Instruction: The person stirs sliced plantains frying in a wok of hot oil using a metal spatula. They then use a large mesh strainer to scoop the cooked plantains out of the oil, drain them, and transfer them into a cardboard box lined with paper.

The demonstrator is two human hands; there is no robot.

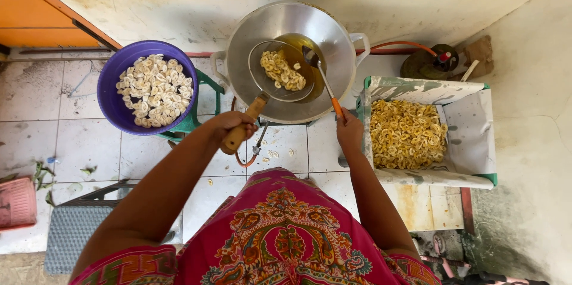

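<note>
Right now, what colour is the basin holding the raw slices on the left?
Purple, seen best in the head view: the basin sits left of the wok.

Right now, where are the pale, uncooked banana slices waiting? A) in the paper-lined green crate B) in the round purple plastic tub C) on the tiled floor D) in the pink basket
B: the pale slices fill the round purple plastic tub left of the big metal wok, while the paper-lined crate on the right holds golden fried chips.

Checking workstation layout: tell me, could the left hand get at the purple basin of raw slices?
Probably yes: the purple basin sits open-topped on the left side, nothing between, but the left hand is gripping the skimmer handle.
</note>
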